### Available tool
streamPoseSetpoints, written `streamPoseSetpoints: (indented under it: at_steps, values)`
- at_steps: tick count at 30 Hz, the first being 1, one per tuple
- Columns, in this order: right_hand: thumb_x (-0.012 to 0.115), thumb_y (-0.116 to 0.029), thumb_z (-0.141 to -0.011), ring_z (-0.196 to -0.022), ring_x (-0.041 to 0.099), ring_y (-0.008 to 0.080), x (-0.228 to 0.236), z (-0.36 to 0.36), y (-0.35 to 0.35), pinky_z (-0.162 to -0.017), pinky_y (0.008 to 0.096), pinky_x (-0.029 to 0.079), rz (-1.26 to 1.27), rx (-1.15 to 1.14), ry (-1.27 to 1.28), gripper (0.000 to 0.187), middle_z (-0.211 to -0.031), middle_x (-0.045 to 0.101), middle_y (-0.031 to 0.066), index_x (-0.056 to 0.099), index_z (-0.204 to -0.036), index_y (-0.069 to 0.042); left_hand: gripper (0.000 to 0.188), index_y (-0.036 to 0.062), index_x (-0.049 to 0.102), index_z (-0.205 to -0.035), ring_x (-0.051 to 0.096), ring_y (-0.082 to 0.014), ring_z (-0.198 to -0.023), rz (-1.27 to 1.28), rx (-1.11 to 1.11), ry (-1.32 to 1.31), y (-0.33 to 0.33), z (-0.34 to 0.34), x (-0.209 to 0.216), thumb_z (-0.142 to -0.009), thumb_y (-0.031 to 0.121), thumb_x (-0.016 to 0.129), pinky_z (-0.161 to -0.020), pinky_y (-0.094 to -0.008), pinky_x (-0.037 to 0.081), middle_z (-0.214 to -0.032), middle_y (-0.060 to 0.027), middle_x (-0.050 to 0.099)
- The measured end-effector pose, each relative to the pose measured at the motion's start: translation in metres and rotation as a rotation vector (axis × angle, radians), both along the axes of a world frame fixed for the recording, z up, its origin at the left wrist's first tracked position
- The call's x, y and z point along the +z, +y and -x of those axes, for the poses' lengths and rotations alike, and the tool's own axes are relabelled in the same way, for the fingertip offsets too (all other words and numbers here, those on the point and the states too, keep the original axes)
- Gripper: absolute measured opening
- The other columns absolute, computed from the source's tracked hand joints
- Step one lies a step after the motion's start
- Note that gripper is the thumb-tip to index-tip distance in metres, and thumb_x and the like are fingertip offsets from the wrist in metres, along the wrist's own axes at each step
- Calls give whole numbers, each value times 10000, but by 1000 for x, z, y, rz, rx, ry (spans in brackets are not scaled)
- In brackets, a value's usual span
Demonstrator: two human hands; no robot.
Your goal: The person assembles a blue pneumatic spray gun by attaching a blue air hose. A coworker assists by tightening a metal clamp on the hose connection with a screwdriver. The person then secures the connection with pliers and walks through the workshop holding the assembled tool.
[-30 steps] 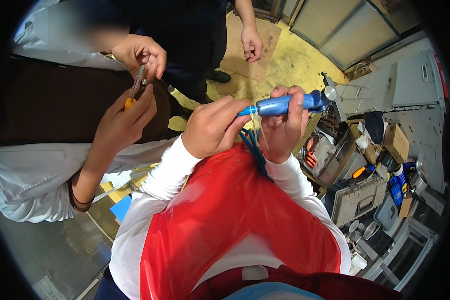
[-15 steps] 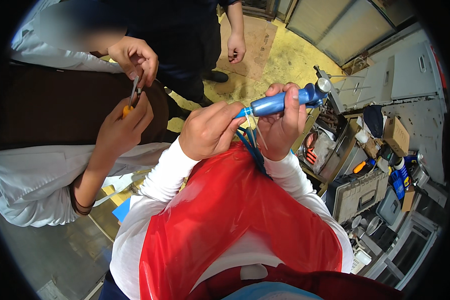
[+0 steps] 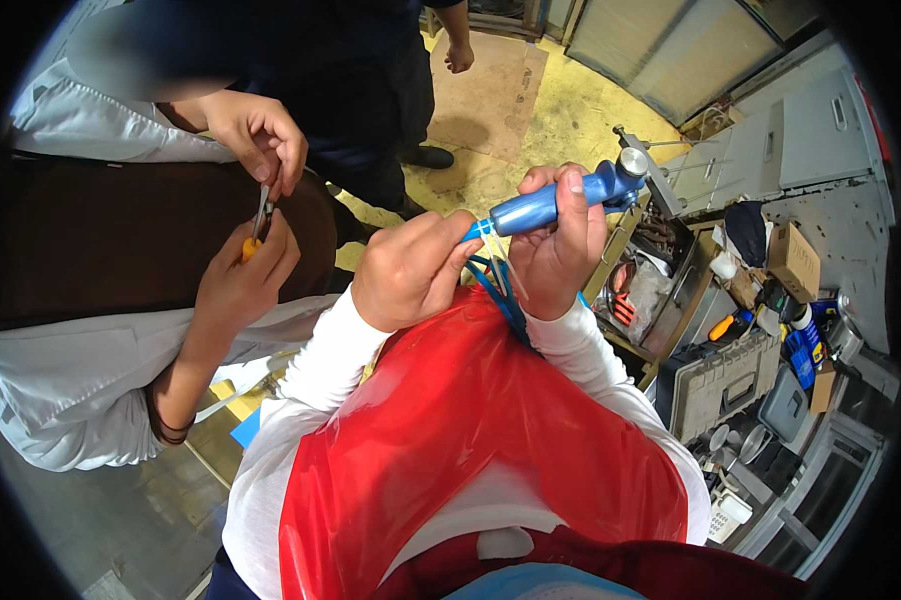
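My right hand (image 3: 563, 255) is closed round a blue metallic hand tool (image 3: 529, 212) with a round silver knob at its far end; its exact kind is unclear. A thin blue hose (image 3: 476, 231) meets the tool's near end, and my left hand (image 3: 408, 270) pinches it between thumb and fingers. White cable ties (image 3: 497, 250) circle the hose by that joint, their loose tails hanging down. More blue hose (image 3: 511, 308) loops below, between my wrists and in front of my red apron (image 3: 491, 400).
To my left, a co-worker's hands (image 3: 256, 245) hold a small orange-handled tool. Another person (image 3: 371, 90) in dark clothes stands ahead. At right are an open drawer (image 3: 661, 290) of tools, a grey toolbox (image 3: 726, 385) and a cardboard box (image 3: 793, 262).
My hands and the blue tool have shifted slightly left in the picture, still gripping the same places. The standing person's hand has moved up and left.
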State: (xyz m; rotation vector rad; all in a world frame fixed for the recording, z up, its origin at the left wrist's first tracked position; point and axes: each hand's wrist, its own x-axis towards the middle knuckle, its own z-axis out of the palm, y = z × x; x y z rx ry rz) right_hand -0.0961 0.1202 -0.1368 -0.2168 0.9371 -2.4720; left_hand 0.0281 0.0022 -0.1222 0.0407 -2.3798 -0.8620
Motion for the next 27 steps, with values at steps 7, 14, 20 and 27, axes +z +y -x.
streamPoseSetpoints:
  at_steps: [7,14,20,27]
  values:
    - [575,-252,-1053,-688,524,101,3,-4,-3,-626,251,421,-21,-29,22,204,-884,647,101,534,-1074,-53,141,-8,678,-1043,573,-276,-531,119,40,2,3,-5,3,-913,25,721,-488,-372,449,-684,-119,555]
    - [562,-303,-1057,-561,412,39,5,-7,-4,-510,201,312,-118,-66,42,248,-832,628,62,564,-999,-61,114,-17,689,-1028,572,-286,-530,-205,-32,-39,5,-8,2,-930,39,710,-509,-364,458,-667,-130,574]
    - [562,-305,-1053,-554,398,34,7,-8,-6,-506,199,304,-102,-86,41,250,-827,630,56,569,-990,-64,128,-25,694,-1035,573,-290,-529,-282,-35,-87,5,-9,7,-927,40,715,-502,-365,454,-650,-130,563]
    - [587,-247,-1042,-764,598,137,1,3,-3,-695,263,466,-80,-56,11,223,-882,663,118,554,-1075,-29,182,-20,680,-1065,533,-253,-484,155,21,56,1,-2,-6,-896,16,739,-450,-369,427,-648,-100,503]
